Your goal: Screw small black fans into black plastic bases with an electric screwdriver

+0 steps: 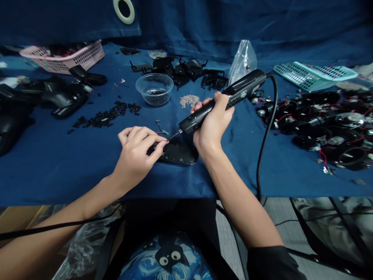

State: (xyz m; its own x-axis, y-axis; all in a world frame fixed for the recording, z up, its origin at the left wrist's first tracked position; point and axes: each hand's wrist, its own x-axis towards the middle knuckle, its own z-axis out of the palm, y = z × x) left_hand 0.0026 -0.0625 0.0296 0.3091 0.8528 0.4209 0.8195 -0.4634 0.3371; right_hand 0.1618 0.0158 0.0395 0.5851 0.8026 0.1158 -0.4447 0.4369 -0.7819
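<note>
My right hand (214, 120) is wrapped round a black electric screwdriver (246, 87), tilted with its bit pointing down to the left. The bit's tip meets the fingertips of my left hand (135, 151). Thumb and forefinger of that hand are pinched together at the tip; whatever lies between them is too small to make out. Beneath lies a black plastic housing (180, 153), partly hidden by my left fingers. A small green circuit board (165, 132) with thin wires rests just behind the housing.
A clear bowl (154, 89) of small dark pieces stands behind my hands, beside a pile of silver screws (189, 101). Small black parts (107, 114) lie left. Wired black housings (329, 124) crowd the right, under a teal basket (309, 77). The screwdriver's cable (266, 136) drops over the front edge.
</note>
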